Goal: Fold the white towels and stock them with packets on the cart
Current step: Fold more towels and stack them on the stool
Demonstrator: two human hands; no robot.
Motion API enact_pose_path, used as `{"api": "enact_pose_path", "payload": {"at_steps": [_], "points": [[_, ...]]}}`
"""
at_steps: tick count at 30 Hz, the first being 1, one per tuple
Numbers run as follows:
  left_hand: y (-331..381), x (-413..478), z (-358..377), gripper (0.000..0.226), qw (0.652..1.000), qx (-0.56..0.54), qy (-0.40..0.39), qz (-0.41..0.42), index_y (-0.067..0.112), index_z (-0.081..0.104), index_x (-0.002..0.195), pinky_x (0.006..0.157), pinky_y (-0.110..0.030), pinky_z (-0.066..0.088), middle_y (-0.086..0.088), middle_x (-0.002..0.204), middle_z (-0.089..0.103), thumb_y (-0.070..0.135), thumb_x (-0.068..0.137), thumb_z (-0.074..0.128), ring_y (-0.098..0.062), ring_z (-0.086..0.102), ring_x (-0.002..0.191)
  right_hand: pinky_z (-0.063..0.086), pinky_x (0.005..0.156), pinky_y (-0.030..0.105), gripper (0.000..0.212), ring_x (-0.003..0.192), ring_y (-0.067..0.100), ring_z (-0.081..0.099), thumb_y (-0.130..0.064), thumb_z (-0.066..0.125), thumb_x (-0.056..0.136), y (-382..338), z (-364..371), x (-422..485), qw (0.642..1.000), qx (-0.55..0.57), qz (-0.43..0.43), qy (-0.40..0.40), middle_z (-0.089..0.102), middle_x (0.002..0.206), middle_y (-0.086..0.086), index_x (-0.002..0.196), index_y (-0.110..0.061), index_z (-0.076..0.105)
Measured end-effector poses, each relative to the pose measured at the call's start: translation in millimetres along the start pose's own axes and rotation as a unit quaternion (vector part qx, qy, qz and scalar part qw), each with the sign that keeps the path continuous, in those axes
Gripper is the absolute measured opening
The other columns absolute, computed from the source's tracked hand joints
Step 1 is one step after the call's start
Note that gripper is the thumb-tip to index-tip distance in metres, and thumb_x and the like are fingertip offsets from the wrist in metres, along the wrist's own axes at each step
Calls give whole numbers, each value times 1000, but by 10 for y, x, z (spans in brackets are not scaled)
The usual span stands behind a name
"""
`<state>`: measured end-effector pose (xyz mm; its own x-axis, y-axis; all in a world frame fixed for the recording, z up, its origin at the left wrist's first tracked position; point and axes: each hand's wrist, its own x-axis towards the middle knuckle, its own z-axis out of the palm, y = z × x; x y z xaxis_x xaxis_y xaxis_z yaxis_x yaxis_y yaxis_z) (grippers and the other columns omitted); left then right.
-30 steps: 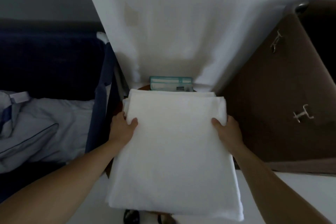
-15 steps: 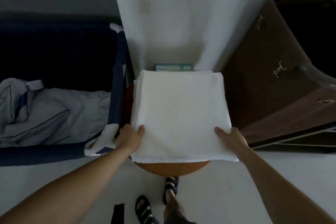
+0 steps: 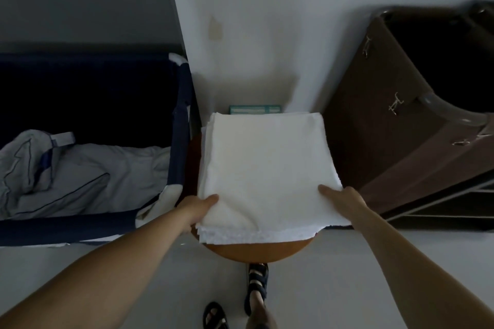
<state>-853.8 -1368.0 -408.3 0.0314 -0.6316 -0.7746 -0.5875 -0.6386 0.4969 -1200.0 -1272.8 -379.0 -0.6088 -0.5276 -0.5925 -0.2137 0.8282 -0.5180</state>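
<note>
Dim room: white wall (image 3: 267, 35), pale floor (image 3: 334, 288), brown cabinet (image 3: 387, 141) right.

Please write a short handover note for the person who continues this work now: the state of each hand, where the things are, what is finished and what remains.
Left hand: grips the near left corner of the folded white towels, thumb on top.
Right hand: grips the near right corner the same way.
Towels: a folded stack lying on the round orange table, against the wall.
Teal packet: behind the stack, mostly hidden.
Brown cart: to the right; nothing can be seen stocked on it.
Done: the folding appears finished.
Left: likely lift the stack to the cart, then add the packet.
</note>
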Motion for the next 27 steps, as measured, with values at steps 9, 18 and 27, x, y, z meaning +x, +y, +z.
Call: {"api": "enact_pose_path", "payload": {"at_steps": [9,18,27], "points": [[0,-6,5,74,980,-178,-63,-54,1,54,130,62,-36,58,-19,114,65,51,80,76,-35,65,96,42,91,43,68,100,31,49,-49,71,84,-35,-48,33,996,79,26,-31,53,107,6,129,-2,51],[137,24,2,81,975,-202,-84,-32,-2,59,127,95,-50,53,-18,112,70,47,68,85,-34,66,102,41,87,43,59,98,30,55,-51,69,84,-72,-34,97,994,99,21,-28,59,100,5,120,-6,57],[283,160,-21,105,970,-225,-79,-43,-2,62,122,93,-55,53,-19,107,72,45,34,95,-38,68,100,43,84,42,46,86,23,56,-40,72,84,-144,-54,169,995,83,15,-48,61,104,7,113,-8,55]]}}
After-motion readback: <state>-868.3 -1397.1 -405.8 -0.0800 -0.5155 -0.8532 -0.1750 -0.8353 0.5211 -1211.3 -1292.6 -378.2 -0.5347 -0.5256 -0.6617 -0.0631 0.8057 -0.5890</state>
